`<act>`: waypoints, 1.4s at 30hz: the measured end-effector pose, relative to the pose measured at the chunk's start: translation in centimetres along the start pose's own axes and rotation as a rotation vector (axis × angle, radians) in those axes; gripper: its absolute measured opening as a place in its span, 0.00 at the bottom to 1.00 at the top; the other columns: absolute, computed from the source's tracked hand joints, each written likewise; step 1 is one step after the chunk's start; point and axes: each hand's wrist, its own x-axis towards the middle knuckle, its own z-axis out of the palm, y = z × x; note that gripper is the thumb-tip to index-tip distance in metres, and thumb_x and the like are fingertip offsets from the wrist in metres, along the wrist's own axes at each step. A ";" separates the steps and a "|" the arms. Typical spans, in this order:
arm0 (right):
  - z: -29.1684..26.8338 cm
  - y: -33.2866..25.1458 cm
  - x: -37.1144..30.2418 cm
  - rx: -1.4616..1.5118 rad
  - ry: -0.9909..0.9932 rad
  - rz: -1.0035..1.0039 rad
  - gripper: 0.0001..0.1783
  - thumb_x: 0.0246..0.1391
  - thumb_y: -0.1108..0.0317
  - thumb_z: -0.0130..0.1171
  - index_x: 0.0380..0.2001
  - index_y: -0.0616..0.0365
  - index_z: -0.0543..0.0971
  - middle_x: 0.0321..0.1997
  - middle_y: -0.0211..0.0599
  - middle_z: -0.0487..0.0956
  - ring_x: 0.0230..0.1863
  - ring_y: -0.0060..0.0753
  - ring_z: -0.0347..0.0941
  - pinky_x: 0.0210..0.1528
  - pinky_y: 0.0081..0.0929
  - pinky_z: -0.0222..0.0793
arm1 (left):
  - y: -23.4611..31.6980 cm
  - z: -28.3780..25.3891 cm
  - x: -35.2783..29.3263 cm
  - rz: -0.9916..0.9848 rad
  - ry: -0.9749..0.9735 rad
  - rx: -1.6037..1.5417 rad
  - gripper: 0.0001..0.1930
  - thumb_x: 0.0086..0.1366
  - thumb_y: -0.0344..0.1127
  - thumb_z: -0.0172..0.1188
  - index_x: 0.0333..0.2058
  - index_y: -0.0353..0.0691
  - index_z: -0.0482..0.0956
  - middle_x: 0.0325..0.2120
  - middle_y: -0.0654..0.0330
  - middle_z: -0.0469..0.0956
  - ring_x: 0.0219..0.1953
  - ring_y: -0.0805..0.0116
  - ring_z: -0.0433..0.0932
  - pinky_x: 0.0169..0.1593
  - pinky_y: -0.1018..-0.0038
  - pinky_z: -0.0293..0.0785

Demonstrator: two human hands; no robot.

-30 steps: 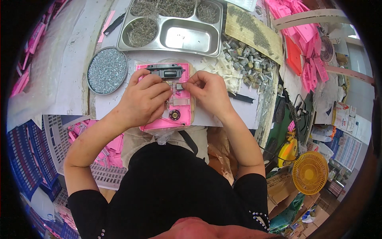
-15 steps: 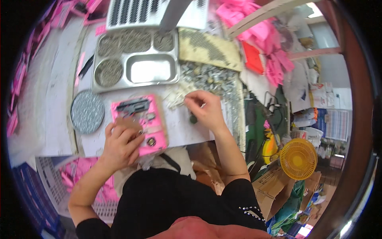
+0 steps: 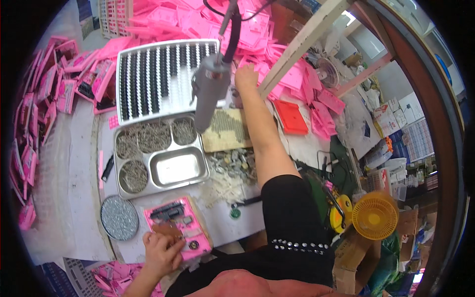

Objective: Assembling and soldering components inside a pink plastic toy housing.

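My left hand (image 3: 162, 255) curls at the near left edge of a pink plastic housing (image 3: 200, 223), fingers closed on a small flat brown piece (image 3: 167, 229). Black parts (image 3: 167, 211), a small grey part and a round metal part lie in the housing. Far forward, my right hand (image 3: 246, 77) reaches beyond the white rack to the edge of a heap of pink plastic parts (image 3: 190, 22). Its fingers are hidden from view. A grey power screwdriver (image 3: 213, 86) hangs over the bench, left of my right forearm.
A steel compartment tray (image 3: 163, 190) holds screws and small springs. Behind it stands a white rack (image 3: 168, 49) with rows of black pieces. Left lies a round grey dish (image 3: 119, 218); right are small metal parts (image 3: 232, 166), a red part (image 3: 291, 118) and a yellow fan (image 3: 375, 215).
My right hand has gone from the small pale parts beside the housing far forward to the pink heap. The view has tilted toward the back of the bench. My left hand stays at the housing.
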 end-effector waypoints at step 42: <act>-26.9 -7.3 -34.6 2.240 -0.223 0.172 0.37 0.62 0.67 0.63 0.69 0.66 0.61 0.60 0.48 0.77 0.55 0.36 0.79 0.58 0.32 0.75 | 0.9 -4.6 5.5 -0.222 0.097 -0.696 0.30 0.65 0.48 0.66 0.58 0.34 0.73 0.51 0.58 0.79 0.49 0.67 0.77 0.54 0.66 0.72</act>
